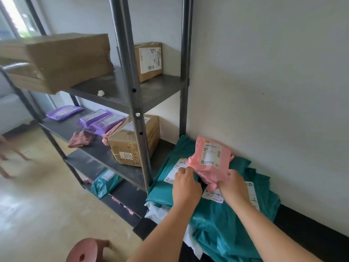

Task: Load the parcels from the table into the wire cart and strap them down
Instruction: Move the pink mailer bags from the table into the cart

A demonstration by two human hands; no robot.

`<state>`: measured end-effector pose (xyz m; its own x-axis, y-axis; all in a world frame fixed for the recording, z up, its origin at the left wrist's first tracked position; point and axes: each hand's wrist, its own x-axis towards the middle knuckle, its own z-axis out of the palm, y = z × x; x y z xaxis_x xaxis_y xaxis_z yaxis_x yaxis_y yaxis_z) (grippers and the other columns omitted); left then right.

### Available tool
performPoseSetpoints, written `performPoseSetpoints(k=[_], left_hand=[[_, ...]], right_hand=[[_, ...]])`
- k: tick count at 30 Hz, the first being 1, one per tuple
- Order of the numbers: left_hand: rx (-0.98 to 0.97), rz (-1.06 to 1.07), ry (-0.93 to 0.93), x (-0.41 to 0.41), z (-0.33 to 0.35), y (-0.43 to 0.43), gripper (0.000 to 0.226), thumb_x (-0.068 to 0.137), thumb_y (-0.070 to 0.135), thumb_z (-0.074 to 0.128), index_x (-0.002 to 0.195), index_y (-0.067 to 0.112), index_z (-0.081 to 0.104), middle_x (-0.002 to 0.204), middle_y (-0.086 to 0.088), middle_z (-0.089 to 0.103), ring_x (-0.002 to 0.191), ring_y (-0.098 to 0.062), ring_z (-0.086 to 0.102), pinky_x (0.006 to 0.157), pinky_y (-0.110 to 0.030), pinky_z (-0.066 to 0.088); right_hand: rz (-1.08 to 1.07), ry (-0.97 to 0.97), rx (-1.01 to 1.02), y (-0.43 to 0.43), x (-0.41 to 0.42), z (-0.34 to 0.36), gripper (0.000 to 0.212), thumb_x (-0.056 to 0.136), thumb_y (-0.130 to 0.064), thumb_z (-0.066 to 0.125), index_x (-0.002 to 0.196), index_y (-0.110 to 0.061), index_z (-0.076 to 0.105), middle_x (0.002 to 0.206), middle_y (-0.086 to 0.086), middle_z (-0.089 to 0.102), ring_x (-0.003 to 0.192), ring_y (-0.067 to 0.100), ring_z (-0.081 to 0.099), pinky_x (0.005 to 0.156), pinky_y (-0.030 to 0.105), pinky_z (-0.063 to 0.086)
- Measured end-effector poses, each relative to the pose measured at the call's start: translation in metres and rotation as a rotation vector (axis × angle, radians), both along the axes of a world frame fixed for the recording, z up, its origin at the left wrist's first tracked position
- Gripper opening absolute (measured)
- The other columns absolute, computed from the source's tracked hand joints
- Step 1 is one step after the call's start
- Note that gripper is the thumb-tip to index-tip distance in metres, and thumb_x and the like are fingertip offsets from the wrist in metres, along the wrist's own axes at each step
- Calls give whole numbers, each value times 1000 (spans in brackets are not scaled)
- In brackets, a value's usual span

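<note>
head view: left hand (186, 183) and right hand (231, 184) both pinch the lower edge of the pink parcel (211, 159), tipped up over the teal parcels (226, 220) piled on the table (306, 231) by the wall. wire cart not in view, no strap seen. judged early: pile yet to load, strapping not begun.

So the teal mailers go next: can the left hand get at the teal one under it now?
Probably yes, once it lets go: left hand and right hand both grip the pink mailer. The labelled teal mailer lies just beneath the left hand, nothing else over it.
</note>
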<state>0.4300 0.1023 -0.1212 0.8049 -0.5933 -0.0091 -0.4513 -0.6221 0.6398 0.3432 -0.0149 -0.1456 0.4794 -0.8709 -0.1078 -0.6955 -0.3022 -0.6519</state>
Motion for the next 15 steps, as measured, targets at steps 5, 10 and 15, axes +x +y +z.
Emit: performPoseSetpoints(k=[5, 10, 15], left_hand=[[-78, -29, 19, 40, 7, -39, 42, 91, 6, 49, 130, 20, 47, 131, 3, 46, 122, -16, 39, 95, -27, 41], [127, -155, 37, 64, 7, -70, 50, 99, 24, 44, 143, 11, 27, 138, -6, 44, 126, -23, 40, 107, -35, 36], [210, -144, 92, 74, -9, -84, 57, 91, 44, 53, 135, 15, 32, 127, -7, 56, 118, -28, 50, 99, -39, 41]], right_hand=[[-163, -92, 163, -22, 29, 2, 45, 77, -19, 59, 121, -17, 50, 98, -5, 67, 63, 14, 69, 50, 26, 53], [-277, -152, 263, -33, 40, -1, 65, 81, -33, 73, 135, -13, 42, 99, -3, 65, 67, 19, 72, 60, 38, 60], [-293, -180, 264, -37, 48, -6, 52, 79, -32, 76, 121, -14, 51, 101, -3, 67, 78, 19, 70, 68, 37, 62]])
